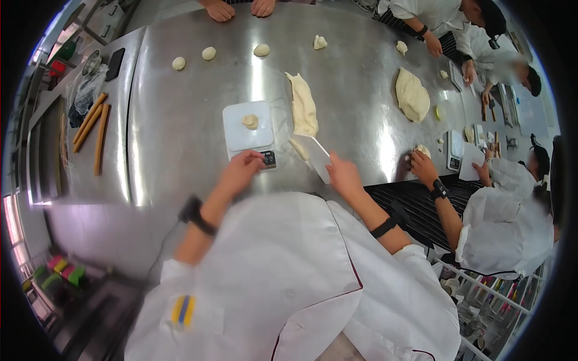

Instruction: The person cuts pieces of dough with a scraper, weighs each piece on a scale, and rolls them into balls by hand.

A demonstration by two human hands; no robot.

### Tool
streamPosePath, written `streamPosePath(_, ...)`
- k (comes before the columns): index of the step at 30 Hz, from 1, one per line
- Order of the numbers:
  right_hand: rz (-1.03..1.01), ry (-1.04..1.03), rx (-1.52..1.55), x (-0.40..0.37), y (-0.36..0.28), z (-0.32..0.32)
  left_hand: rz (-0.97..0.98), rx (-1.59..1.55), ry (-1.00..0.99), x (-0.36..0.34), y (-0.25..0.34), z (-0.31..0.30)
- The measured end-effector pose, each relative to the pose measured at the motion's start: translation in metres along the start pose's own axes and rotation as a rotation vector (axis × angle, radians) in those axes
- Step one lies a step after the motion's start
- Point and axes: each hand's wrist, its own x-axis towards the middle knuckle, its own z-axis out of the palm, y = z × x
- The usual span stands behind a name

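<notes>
My right hand [345, 175] grips a flat, pale dough scraper [314, 154]. Its blade lies across the near end of a long strip of dough [303, 105], and a bit of dough shows on the blade's left side. At the front edge of a white kitchen scale [236, 129] is my left hand [243, 168], its fingers loosely bent beside the display and nothing visible in them. On the scale's pan sits a small lump of dough [250, 122].
Round dough balls [209, 53] and rougher lumps [320, 42] line the far side of the steel table [198, 84]. Rolling pins [101, 139] lie left. A large dough slab [412, 96] is to the right, near a co-worker's hand [423, 168] on dough. Another person's hands [220, 11] rest opposite.
</notes>
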Motion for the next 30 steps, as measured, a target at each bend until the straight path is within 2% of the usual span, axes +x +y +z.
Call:
streamPosePath(3, 0.044, -0.055, -0.017, -0.004, 0.003, -0.002, 0.063, 0.061, -0.086, 0.011, 0.009, 0.007)
streamPosePath(5, 0.045, -0.090, -0.043, -0.009, 0.004, -0.004, 0.164, 0.376, -0.084, 0.018, 0.019, 0.014)
streamPosePath(9, -0.005, -0.041, 0.057, -0.018, 0.017, -0.001, 0.312, 0.577, -0.087, 0.038, 0.030, 0.030)
streamPosePath(11, -0.020, -0.077, 0.036, -0.024, 0.015, -0.003, 0.558, 0.828, -0.041, 0.051, 0.025, 0.037)
streamPosePath(12, -0.013, -0.067, 0.034, -0.028, 0.014, -0.002, 0.570, 0.831, -0.046, 0.054, 0.028, 0.042)
streamPosePath(14, -0.005, -0.090, 0.033, -0.035, 0.014, -0.001, 0.490, 1.084, -0.100, 0.060, 0.035, 0.051)
streamPosePath(15, 0.000, -0.082, 0.029, -0.038, 0.014, 0.001, 0.500, 1.085, -0.102, 0.063, 0.032, 0.054)
streamPosePath(17, -0.006, -0.004, 0.020, -0.045, 0.014, 0.002, 0.657, 1.182, -0.102, 0.070, 0.026, 0.061)
streamPosePath(20, 0.099, 0.047, -0.026, -0.054, 0.010, 0.005, 0.721, 1.298, -0.107, 0.070, 0.024, 0.065)
streamPosePath(23, 0.057, 0.050, 0.015, -0.060, 0.012, -0.001, 0.759, 1.354, -0.113, 0.074, 0.016, 0.066)
streamPosePath(24, 0.067, 0.047, 0.018, -0.061, 0.010, -0.001, 0.760, 1.353, -0.126, 0.072, 0.020, 0.066)
streamPosePath(26, 0.033, 0.025, 0.018, -0.057, 0.007, -0.001, 0.641, 1.366, -0.179, 0.069, 0.031, 0.066)
streamPosePath(30, 0.059, 0.059, -0.011, -0.036, -0.003, 0.002, 0.611, 1.396, -0.203, 0.070, 0.027, 0.064)
